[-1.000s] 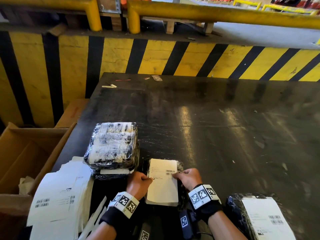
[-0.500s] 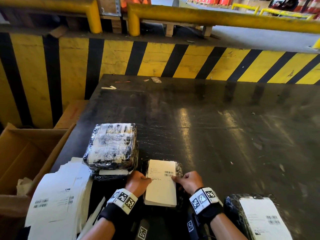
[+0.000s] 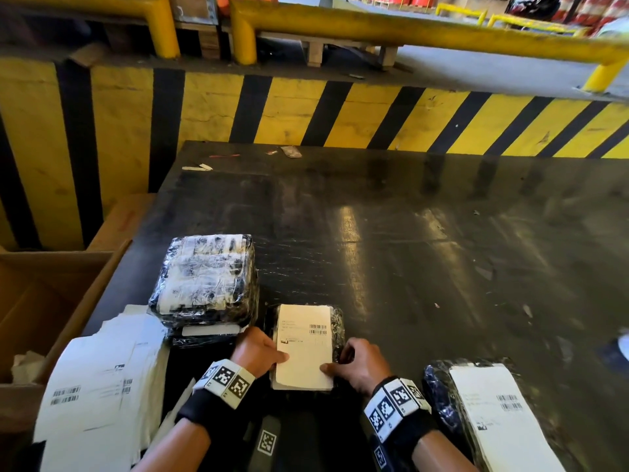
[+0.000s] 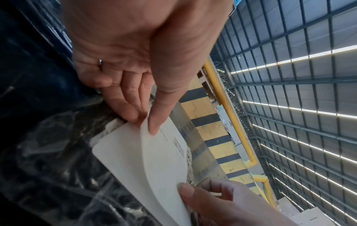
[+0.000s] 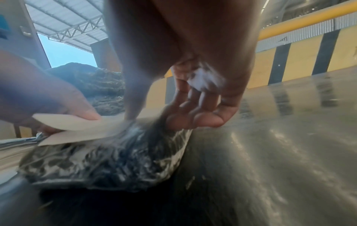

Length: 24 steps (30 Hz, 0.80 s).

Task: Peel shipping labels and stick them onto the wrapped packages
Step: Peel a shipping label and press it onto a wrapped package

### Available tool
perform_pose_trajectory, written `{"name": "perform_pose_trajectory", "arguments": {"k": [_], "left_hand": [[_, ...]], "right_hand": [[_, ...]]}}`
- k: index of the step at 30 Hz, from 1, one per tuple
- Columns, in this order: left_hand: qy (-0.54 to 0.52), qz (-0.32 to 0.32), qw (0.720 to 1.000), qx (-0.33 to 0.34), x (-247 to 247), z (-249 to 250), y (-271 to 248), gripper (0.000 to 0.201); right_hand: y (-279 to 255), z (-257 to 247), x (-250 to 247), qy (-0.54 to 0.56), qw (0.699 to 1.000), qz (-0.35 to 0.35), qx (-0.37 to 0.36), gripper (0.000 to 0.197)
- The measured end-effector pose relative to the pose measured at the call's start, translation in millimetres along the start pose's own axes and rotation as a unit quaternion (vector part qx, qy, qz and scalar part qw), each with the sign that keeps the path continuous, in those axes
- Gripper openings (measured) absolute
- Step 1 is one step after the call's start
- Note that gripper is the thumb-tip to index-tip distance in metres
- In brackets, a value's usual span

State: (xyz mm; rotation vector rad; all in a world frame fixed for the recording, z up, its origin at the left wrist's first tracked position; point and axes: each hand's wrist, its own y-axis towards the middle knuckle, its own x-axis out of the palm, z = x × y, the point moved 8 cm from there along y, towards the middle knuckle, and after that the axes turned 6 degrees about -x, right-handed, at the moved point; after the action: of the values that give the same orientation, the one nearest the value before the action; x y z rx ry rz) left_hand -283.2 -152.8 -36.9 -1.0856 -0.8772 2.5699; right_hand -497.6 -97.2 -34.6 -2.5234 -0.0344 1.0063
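Near the dark table's front edge, a package is lying; its label is running lengthwise away from the person, barcode far, left hand and right hand pinching its near edge.

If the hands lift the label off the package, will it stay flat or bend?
Probably bend: the label already curves upward where the left hand pinches it. It looks thin and light. Its sticky side may cling to the package.
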Motion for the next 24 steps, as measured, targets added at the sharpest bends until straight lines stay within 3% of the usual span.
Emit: {"name": "perform_pose_trajectory", "arguments": {"k": [7,12,14,17,19,22,24], "left_hand": [[0.011,-0.008,1.000,0.023,-3,-12,-11,0.039],[0.065,-0.024,0.991,0.117,5,-11,-25,0.044],[0.130,0.010,0.978,0.160,2,-6,-31,0.052],[0.211,0.043,0.952,0.218,5,3,-36,0.078],[0.254,0.031,0.933,0.254,10,8,-38,0.084],[0.323,0.009,0.891,0.318,17,16,-41,0.072],[0.339,-0.005,0.882,0.328,18,17,-39,0.064]], "right_hand": [[-11,-4,5,-0.032,0.999,-0.038,-0.019,0.053],[-14,-9,8,-0.061,0.994,-0.085,-0.041,0.074],[-12,-13,4,-0.104,0.990,-0.081,-0.055,0.065],[-10,-32,-12,-0.206,0.968,0.037,-0.137,0.050],[-10,-45,-1,-0.264,0.944,0.028,-0.196,0.063],[-8,-50,28,-0.339,0.912,-0.044,-0.227,0.100],[-2,-48,33,-0.357,0.909,-0.037,-0.213,0.097]]}}
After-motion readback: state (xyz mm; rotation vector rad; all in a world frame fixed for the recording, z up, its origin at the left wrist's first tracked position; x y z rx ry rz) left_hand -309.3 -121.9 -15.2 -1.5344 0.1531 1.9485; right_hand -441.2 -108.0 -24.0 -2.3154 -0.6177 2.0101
